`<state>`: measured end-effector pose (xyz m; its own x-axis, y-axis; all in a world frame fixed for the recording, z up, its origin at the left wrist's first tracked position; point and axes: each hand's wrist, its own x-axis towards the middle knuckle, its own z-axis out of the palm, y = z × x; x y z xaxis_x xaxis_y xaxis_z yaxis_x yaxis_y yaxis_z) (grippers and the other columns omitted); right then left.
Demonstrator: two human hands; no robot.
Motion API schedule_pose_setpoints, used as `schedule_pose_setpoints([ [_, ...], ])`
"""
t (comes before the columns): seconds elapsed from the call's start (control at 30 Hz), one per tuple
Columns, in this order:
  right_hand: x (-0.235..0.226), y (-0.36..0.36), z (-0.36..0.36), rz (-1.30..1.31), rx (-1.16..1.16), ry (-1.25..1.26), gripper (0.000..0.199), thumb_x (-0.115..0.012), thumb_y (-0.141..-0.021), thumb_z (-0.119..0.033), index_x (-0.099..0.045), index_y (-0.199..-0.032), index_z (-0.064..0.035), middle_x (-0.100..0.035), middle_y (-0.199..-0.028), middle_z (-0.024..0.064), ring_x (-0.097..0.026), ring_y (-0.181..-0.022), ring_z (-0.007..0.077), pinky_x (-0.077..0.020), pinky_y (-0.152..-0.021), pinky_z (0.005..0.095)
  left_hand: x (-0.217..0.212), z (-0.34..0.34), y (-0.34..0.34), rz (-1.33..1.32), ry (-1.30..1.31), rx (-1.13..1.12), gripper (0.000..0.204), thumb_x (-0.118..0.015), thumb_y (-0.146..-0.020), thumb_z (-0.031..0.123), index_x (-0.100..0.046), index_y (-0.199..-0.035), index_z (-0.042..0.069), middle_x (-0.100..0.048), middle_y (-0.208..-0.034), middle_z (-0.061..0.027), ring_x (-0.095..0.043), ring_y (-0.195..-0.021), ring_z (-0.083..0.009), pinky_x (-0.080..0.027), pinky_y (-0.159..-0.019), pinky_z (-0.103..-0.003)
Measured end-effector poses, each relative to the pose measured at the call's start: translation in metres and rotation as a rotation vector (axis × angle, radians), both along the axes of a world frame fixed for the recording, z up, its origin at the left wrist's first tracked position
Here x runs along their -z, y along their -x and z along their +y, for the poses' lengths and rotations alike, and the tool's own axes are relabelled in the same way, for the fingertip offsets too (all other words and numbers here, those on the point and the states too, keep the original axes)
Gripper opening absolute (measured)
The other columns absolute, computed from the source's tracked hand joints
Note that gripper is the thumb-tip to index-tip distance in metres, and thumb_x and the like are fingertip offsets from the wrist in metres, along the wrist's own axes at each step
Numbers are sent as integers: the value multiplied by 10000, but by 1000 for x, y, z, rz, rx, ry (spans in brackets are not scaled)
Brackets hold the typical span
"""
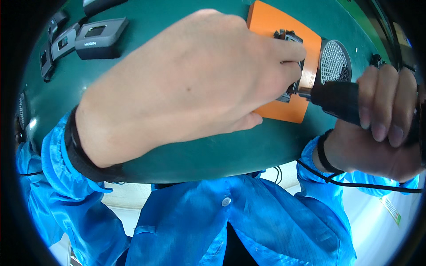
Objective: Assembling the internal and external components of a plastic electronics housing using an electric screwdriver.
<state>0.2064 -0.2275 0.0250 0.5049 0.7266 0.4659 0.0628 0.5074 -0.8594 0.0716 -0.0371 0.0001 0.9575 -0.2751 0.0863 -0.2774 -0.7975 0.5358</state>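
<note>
My left hand (230, 66) reaches across the bench, its fingers closed on a small dark housing (293, 37) lying on an orange block (270, 20). The hand covers most of that housing. From the right, my right hand (385, 106) grips a black electric screwdriver (337, 98), its fingers wrapped round the body. The screwdriver lies nearly level, and its metal tip (303, 92) reaches the lower end of the housing beside my left fingers. Whether the tip sits on a screw is hidden.
A round perforated dish (333, 60) with small black pieces stands right of the orange block. Several grey-and-black devices with small windows, one of them a larger unit (100, 39), lie at the upper left of the green bench (208, 157). A black cable (364, 186) hangs by my right wrist.
</note>
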Motion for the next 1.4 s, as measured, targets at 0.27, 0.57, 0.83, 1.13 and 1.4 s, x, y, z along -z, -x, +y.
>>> schedule_pose_setpoints([
  [0.27,-3,-1,4,-21,33,36,284,-428,-1050,-271,-484,-816,-119,-443,-631,-35,-417,-520,86,-370,-525,262,-11,2,-12,-20,-151,123,531,-799,-760,297,-584,-1164,27,-591,-1169,-38,-657,-767,-276,-503,-609,-387],
  [0.57,-19,-10,-3,15,51,12,261,-414,-1047,-265,-476,-844,-114,-427,-623,-31,-399,-513,92,-362,-520,269,-45,-3,-30,67,-162,205,485,-755,-826,301,-571,-1153,-6,-571,-1123,-74,-659,-749,-286,-525,-614,-383],
  [0.83,-26,-7,5,2,48,45,241,-401,-1043,-260,-469,-868,-109,-413,-617,-28,-382,-506,97,-355,-515,274,-63,8,-35,126,-145,273,456,-716,-885,305,-559,-1143,-36,-553,-1081,-105,-661,-732,-295,-545,-620,-380],
  [1.13,-26,-1,7,1,25,81,222,-387,-1039,-255,-461,-895,-103,-397,-609,-24,-364,-499,103,-347,-510,280,-68,14,-49,201,-149,324,440,-677,-943,309,-547,-1134,-65,-535,-1040,-136,-662,-716,-304,-565,-625,-377],
  [1.4,-15,-6,7,-147,57,81,211,-361,-1062,-279,-442,-961,-112,-391,-604,-21,-345,-485,100,-354,-495,284,-24,-6,-45,-39,-121,163,522,-757,-795,297,-602,-1228,50,-638,-1182,-72,-681,-868,-340,-560,-694,-413],
])
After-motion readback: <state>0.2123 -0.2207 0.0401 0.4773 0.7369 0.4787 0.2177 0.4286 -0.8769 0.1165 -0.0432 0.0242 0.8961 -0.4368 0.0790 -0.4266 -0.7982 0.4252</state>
